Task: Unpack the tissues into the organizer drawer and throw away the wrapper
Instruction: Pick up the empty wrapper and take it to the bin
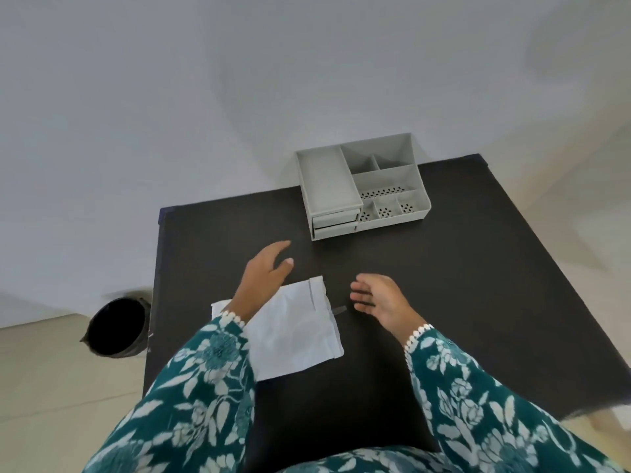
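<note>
A white wrapped tissue pack (293,331) lies flat on the dark table (478,285), near its front left. My left hand (264,273) hovers over the pack's far left corner, fingers apart, holding nothing. My right hand (379,297) is just right of the pack, open with the palm turned inward, not touching it. The grey organizer (362,186) stands at the table's far edge; its two small drawers (336,223) at the front left are closed.
A black waste bin (116,327) stands on the floor left of the table. A plain wall rises behind the organizer. Beige floor shows at the left and right.
</note>
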